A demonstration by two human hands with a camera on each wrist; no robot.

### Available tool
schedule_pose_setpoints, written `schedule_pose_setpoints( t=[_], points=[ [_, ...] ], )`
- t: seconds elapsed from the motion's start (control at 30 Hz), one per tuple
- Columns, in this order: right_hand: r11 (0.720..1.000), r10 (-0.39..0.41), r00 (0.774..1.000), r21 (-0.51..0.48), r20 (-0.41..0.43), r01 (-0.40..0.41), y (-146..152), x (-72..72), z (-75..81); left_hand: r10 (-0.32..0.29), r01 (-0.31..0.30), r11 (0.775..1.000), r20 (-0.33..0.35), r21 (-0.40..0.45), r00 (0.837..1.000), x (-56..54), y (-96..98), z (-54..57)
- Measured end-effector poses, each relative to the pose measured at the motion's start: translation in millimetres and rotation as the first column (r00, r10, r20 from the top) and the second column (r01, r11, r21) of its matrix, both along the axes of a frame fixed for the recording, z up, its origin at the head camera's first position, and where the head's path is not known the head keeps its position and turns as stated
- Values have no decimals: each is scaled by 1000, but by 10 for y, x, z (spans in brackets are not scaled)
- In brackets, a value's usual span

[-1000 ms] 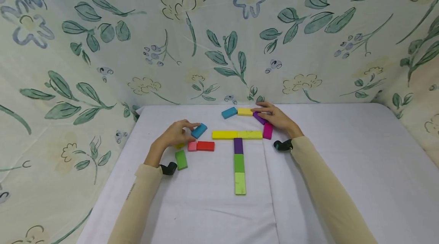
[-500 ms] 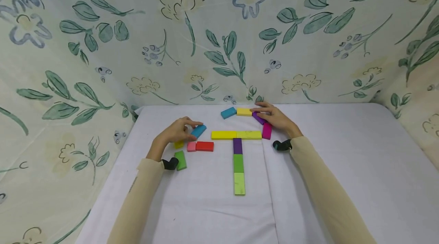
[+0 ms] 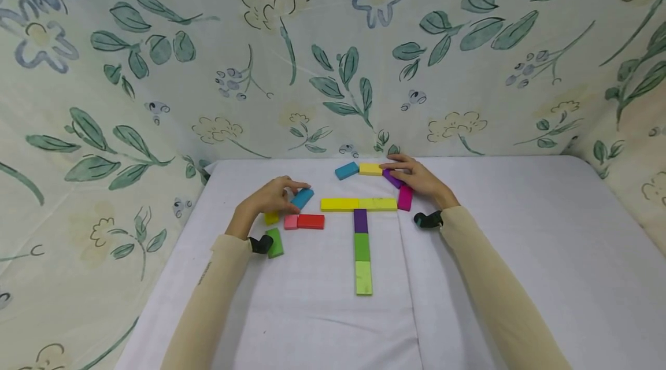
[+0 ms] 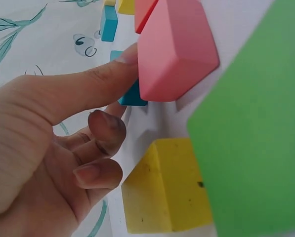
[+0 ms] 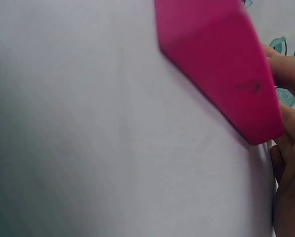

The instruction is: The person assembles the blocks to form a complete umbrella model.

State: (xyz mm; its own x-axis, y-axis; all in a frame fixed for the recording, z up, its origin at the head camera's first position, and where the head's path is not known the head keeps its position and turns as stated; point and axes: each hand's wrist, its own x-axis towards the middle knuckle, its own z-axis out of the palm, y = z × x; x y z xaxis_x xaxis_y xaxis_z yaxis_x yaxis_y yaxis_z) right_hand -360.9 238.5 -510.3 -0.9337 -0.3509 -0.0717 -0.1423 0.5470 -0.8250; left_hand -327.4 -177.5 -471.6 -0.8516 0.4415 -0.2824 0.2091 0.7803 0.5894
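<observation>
Pinching a blue rectangular block, apparently painted wood [image 3: 302, 199], the left hand [image 3: 272, 196] has its index finger and thumb at the two ends; the remaining fingers hang loosely curled and hold nothing. Over the last second the index finger has come further over the block's far end, and the left forearm has edged forward, bringing the small black wrist camera [image 3: 262, 244] in front of a green rectangular block [image 3: 276, 243]. The held block has barely shifted: it sits slanted, just short of the left end of a bar made of a bright yellow rectangular block [image 3: 339, 204] and a yellow-green rectangular block [image 3: 378, 204]. I cannot tell whether it rests fully on the white cloth-covered surface [image 3: 598, 272].

Nothing else has changed place. The right hand's [image 3: 418, 178] fingers lie extended over a purple rectangular block [image 3: 391, 178], as they did before, with no grip evident. A magenta rectangular block [image 3: 404, 198] lies beside that hand. Near the left hand stand a short pink block [image 3: 291, 222], touching a red rectangular block [image 3: 311, 222], and a small yellow block [image 3: 272, 218].

I judge this a fine adjustment of one piece, leaving the layout as it was.
</observation>
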Motion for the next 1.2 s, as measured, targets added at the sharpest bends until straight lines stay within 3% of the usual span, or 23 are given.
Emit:
schedule_pose_setpoints(
  t=[0.33,0.5,0.87,1.2],
  points=[
    [1000,-3,1000,18,7,3,-13,-2,4,18,-19,1000,-66,-4,998,-10,83,-31],
    [1000,-7,1000,31,5,7,-18,-12,0,48,-45,998,-86,36,995,-25,132,-38],
    [1000,-7,1000,6,15,7,-7,-23,-16,43,-41,999,-149,19,988,-172,350,-35],
    [1000,-6,1000,-1,16,6,4,-19,-18,68,-69,998,-129,1,989,-235,534,-12]
  ],
)
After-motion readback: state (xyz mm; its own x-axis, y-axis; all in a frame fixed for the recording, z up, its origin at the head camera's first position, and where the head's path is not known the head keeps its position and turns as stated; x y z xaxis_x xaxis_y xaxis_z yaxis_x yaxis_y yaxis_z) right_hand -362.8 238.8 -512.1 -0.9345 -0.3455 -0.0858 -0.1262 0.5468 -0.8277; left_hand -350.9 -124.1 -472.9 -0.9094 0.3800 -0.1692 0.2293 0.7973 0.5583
